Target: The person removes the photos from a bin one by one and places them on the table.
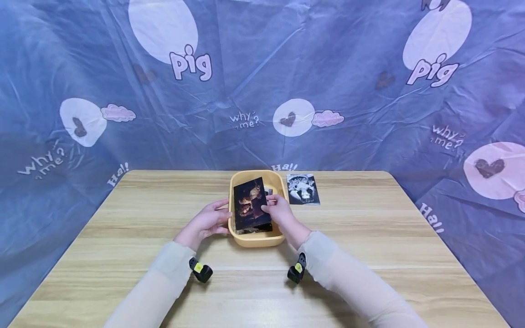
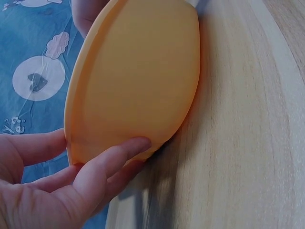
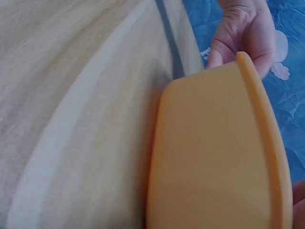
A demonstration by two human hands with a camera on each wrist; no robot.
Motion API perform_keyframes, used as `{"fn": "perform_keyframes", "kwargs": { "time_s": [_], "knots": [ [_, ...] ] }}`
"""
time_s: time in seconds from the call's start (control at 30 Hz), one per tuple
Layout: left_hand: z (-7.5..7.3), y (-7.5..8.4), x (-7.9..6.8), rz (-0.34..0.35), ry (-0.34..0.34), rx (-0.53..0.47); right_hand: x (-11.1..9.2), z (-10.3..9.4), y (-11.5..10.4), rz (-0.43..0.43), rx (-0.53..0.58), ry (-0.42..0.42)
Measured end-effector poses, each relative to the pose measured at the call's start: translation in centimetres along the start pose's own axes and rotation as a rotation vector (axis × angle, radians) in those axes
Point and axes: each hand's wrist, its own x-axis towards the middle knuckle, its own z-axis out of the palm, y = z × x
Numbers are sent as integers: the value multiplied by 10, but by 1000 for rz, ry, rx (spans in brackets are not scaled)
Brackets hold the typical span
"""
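A yellow plastic basin stands on the table. My left hand rests against its left side with fingers spread and fairly straight. In the left wrist view, the fingers touch the outer wall and the rim. Over the basin, my right hand pinches a dark photo card by its right edge, thumb on top. The card shows brownish-orange shapes and lies tilted. Beneath it, part of another dark card shows inside the basin; the rest of the contents is hidden.
A black-and-white picture card lies on the wooden table, just right of the basin near the back edge. Behind the table hangs a blue printed cloth. Each wrist wears a small black camera.
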Motion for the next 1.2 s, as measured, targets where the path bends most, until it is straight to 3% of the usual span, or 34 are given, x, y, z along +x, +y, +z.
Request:
{"fn": "perform_keyframes", "kwargs": {
  "time_s": [0.17,0.33,0.37,0.5,0.57,0.63,0.73,0.83,1.0,1.2],
  "knots": [
    [-1,-1,0,2,-3,0,8,-17,-14,38,104,-19],
    [-2,-2,0,-1,2,2,28,-57,-24,11,230,-85],
    [-1,-2,-1,-3,6,4,50,-71,-9,-41,291,-120],
    [-1,-3,0,-6,10,9,137,-135,56,-123,514,-213],
    [-1,-2,0,-7,13,2,157,-166,73,-105,515,-198],
    [-1,-2,0,-9,14,-5,140,-186,62,-49,463,-135],
    [-1,-2,0,-12,18,-9,91,-204,30,73,363,-52],
    [-1,-2,0,-13,22,-11,67,-221,19,139,330,-15],
    [-1,-2,0,-10,17,-11,63,-244,26,181,259,17],
    [-1,-2,1,-5,12,-16,72,-253,41,174,293,11]
  ]
}}
